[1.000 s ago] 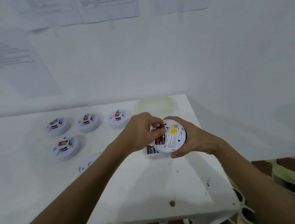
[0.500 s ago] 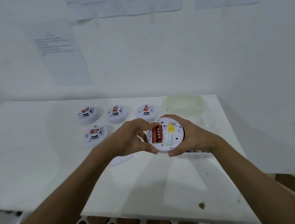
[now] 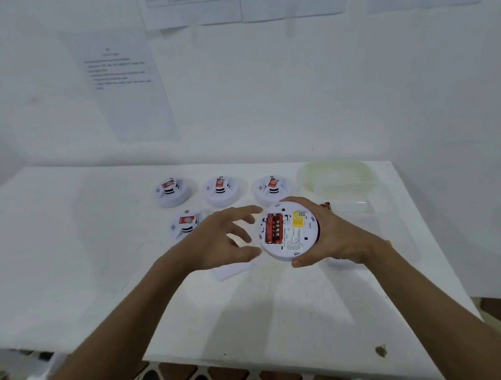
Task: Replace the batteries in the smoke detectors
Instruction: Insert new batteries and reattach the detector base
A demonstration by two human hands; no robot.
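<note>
Smoke detector (image 3: pixel 289 231), round and white, sits in the right hand (image 3: pixel 338 236), back side up, held above the white table (image 3: pixel 98 263). The right fingers (image 3: pixel 297 201) curl over its far edge and the thumb (image 3: pixel 302 261) presses its near edge. Two red batteries (image 3: pixel 274 232) lie side by side in its open slot, on the side nearest the left hand (image 3: pixel 217 241). Beside them is a yellow sticker (image 3: pixel 298 219) and a white label with tiny print too small to read. The batteries have marks on them that cannot be read either.

The left hand is just beside the detector, not touching it. Its fingers (image 3: pixel 239 213) are spread wide and hold nothing.

Under the left hand, a flat white piece (image 3: pixel 230 271) lies on the table, partly hidden. Past the left fingers stand four more detectors: one close by (image 3: pixel 185 225) and three in a row behind it (image 3: pixel 172 192) (image 3: pixel 221 191) (image 3: pixel 273 189). Each has a red tag on top.

Behind the right hand a red battery end (image 3: pixel 327 206) peeks out; the hand hides most of it. Farther out is a clear tub (image 3: pixel 337 176) with a yellowish rim. What is in it cannot be seen.

On the wall hang sheets of paper (image 3: pixel 126 85) with faint lines of blurry writing.
</note>
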